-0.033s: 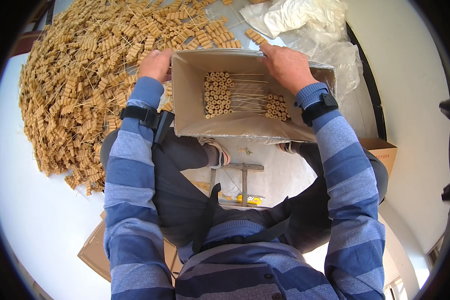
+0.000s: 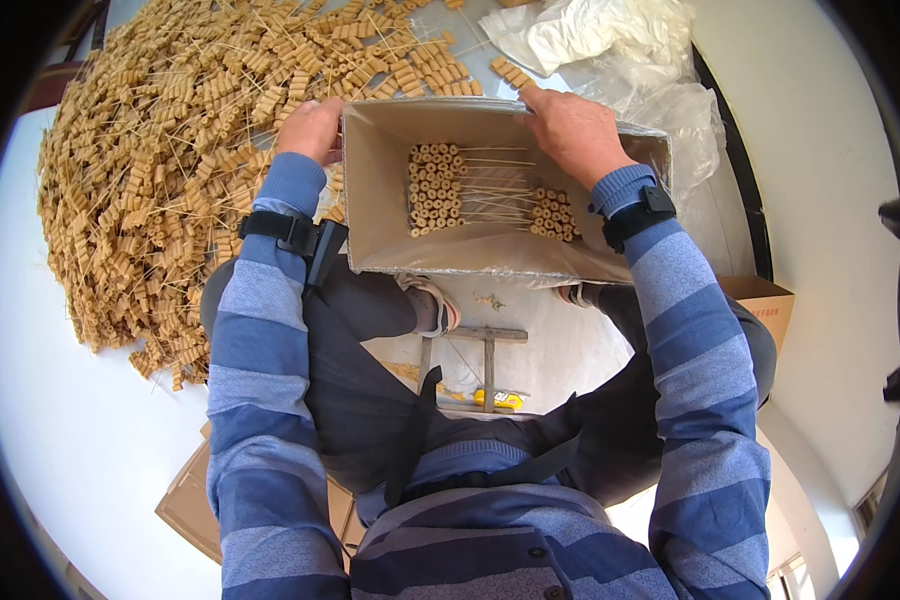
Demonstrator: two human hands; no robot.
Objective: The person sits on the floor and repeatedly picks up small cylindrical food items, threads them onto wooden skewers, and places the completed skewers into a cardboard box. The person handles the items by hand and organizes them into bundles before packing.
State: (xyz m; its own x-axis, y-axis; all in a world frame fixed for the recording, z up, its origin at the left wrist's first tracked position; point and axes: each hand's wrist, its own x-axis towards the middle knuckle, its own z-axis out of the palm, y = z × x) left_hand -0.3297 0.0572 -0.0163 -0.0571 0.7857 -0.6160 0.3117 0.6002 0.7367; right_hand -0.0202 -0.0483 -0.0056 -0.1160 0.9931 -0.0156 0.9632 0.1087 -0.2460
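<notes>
An open cardboard box [image 2: 378, 205], lined with clear plastic, is held in front of me. In it lie skewered tan ring-shaped pieces, stacked in two blocks: a larger left stack [image 2: 435, 190] and a smaller right stack [image 2: 553, 215]. Their thin sticks [image 2: 495, 190] point inward and overlap between the blocks. My left hand [image 2: 310, 130] is closed at the box's far left corner, its fingertips partly hidden. Over the far rim, right of the middle, my right hand [image 2: 575, 132] is closed on the box wall, with its fingers partly out of sight.
A large heap of loose skewered pieces [image 2: 160, 180] covers the left and far side. Crumpled clear plastic [image 2: 620, 60] lies far right. A small wooden stool [image 2: 488, 370] and yellow packet [image 2: 500, 400] are between my legs. Other cardboard boxes [image 2: 765, 305] stand at right and lower left.
</notes>
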